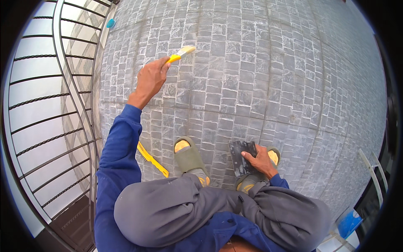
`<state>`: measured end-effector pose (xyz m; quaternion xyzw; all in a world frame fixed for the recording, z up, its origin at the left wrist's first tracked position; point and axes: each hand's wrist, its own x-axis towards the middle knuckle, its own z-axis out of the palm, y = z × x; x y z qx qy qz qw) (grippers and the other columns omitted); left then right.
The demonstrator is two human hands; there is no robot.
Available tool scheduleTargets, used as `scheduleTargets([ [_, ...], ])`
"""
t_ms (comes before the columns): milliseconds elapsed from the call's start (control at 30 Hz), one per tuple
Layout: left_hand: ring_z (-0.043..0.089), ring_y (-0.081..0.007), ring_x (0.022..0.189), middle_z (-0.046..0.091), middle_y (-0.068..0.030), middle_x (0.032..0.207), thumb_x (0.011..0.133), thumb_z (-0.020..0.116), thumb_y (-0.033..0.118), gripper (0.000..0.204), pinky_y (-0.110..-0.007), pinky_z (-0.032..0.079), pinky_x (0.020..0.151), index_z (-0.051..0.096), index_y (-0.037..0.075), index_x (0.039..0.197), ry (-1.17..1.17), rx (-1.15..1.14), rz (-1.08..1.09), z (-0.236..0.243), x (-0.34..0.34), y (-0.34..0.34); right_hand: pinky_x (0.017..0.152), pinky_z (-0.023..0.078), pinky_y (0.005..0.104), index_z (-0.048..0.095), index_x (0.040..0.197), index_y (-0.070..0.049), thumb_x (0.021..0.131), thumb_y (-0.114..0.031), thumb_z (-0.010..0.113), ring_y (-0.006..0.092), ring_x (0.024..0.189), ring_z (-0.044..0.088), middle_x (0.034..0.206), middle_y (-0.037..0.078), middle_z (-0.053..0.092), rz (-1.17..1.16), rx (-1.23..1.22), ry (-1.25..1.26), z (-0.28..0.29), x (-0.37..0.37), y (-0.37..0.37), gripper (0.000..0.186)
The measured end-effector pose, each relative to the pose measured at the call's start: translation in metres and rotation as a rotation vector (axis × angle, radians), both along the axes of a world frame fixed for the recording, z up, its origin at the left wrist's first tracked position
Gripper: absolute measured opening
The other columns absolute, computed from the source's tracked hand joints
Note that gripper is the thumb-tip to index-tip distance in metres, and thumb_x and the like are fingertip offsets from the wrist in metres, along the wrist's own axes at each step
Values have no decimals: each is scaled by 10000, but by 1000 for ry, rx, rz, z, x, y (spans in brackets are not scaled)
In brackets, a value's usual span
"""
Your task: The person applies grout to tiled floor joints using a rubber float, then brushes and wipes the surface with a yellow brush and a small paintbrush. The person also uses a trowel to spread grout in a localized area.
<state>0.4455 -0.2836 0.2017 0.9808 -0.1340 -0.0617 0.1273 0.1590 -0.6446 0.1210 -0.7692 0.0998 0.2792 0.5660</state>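
- Yellow in the handle and pale at the bristles, the paintbrush (180,53) is out ahead of the person, over grey patterned paving (235,96); whether its tip touches the floor I cannot tell.
- Its long axis slants forward and to the right from the left hand (152,78), the bristles leading; so the working end lies beyond the fingertips, on the side away from the body.
- The left fingers are closed narrowly around the handle's near end; this hand is much the nearer to the brush.
- The right hand (262,161), well apart and close to the body, grips a dark, flat, pale-flecked plate (242,157), thumb across its face; the fingers underneath are hidden.
- That plate lies to the left of the right hand, behind and to the right of the paintbrush, between the two slippers (189,156).
- A yellow-handled tool (153,159) with a dark bristly edge lies on the paving beside the left slipper, untouched.
- Farther left stands a metal railing (56,63), with a small turquoise object (111,23) near its far end.
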Motion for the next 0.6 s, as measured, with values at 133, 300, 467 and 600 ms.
scheduleTargets([
  [133, 688, -371, 780, 710, -177, 855, 1011, 550, 299, 292, -459, 542, 696, 728, 104, 1137, 28, -37, 80, 33, 2, -12, 768, 521, 359, 687, 1092, 49, 888, -265, 749, 199, 811, 677, 936, 182, 746, -74, 15, -52, 0, -6, -7, 379],
  [300, 659, -355, 686, 671, -159, 733, 1011, 544, 286, 294, -452, 511, 655, 724, 83, 1123, 215, -8, -56, 48, -31, -4, 769, 520, 349, 688, 1081, 50, 884, -255, 755, 170, 821, 664, 938, 138, 753, -153, 122, 27, -2, -8, -8, 370],
  [467, 608, -213, 593, 626, -91, 668, 1019, 550, 312, 322, -376, 475, 587, 729, 53, 1090, 499, -229, 54, 32, -80, 13, 766, 513, 332, 687, 1048, 55, 895, -251, 756, 136, 833, 631, 907, 77, 732, -140, 147, 60, 0, 1, -8, 349],
  [600, 524, -82, 600, 571, 7, 660, 1000, 612, 330, 318, -282, 412, 564, 716, 52, 1116, 735, -500, 370, 6, -129, 13, 731, 507, 301, 688, 1007, 40, 897, -245, 757, 109, 801, 616, 869, 39, 704, -206, 207, 89, -2, 6, -3, 313],
])
